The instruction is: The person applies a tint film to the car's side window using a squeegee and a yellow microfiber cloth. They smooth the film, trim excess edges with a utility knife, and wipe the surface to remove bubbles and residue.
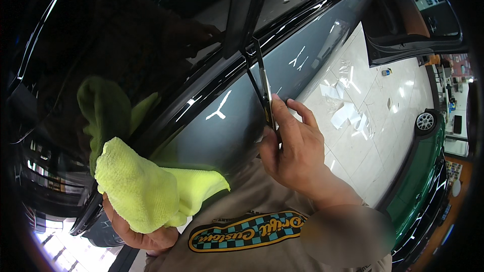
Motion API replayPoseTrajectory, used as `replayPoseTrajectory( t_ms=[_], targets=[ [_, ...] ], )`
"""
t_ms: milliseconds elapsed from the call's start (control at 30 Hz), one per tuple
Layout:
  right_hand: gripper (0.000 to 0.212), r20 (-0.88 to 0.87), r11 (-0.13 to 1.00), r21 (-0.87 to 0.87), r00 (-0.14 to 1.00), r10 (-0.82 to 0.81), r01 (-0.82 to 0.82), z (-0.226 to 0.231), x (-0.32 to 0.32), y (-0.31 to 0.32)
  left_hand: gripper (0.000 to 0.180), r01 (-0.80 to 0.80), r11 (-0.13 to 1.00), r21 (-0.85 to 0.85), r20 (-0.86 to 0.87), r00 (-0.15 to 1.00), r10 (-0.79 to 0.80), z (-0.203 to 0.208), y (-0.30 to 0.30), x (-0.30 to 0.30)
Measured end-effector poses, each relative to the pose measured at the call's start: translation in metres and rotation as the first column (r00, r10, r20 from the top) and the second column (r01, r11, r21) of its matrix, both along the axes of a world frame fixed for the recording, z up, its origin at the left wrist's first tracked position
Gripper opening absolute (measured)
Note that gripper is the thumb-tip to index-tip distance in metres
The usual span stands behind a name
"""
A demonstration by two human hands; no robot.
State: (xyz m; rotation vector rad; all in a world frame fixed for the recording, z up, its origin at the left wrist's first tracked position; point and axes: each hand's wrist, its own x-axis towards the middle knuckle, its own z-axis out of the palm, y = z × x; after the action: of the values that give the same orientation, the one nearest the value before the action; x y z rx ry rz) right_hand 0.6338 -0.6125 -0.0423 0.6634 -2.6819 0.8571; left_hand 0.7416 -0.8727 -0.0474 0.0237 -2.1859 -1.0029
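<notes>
Bunched over the fingers of my left hand [146, 238] is a yellow-green microfiber cloth [138, 184], its loose end hanging in front of the grey car door panel [209, 131]. My left hand grips it from below, and the cloth hides most of the fingers. Between the thumb and fingers of my right hand [298, 148] is a slim black-and-silver utility knife [265, 83]. Its narrow tip points up to the vertical gap between two doors, just under the window trim [212, 74]. Whether the tip touches the car cannot be told.
The dark window glass [166, 20] reflects the cloth. At the upper right another car door [398, 53] stands open. Pieces of white backing paper [344, 114] and a small can [386, 72] lie on the tiled floor [373, 156]. A green car [421, 181] is parked at the right.
</notes>
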Motion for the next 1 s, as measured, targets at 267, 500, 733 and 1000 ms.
replayPoseTrajectory(
  t_ms=[267,500,733,1000],
  targets=[
    [0.062,0.028,1.0,0.009,1.0,0.012,-0.012,0.003,0.001,0.001,0.061,-0.036,0.999,0.039,0.003,0.999,0.036,0.002,0.006,-0.004],
    [0.062,0.083,0.999,0.022,0.996,0.026,-0.028,0.011,0.003,0.002,0.067,-0.045,0.998,0.038,-0.028,0.999,0.046,0.002,0.008,-0.005],
    [0.062,0.141,0.999,0.0,0.989,0.04,-0.041,0.017,0.003,0.003,0.07,0.004,1.0,-0.009,-0.033,0.999,-0.004,-0.002,0.001,-0.004],
    [0.058,0.161,0.999,-0.005,0.986,0.047,-0.047,0.021,0.004,0.003,0.07,-0.109,0.976,-0.188,0.013,0.994,0.113,0.002,0.008,-0.002]
  ],
)
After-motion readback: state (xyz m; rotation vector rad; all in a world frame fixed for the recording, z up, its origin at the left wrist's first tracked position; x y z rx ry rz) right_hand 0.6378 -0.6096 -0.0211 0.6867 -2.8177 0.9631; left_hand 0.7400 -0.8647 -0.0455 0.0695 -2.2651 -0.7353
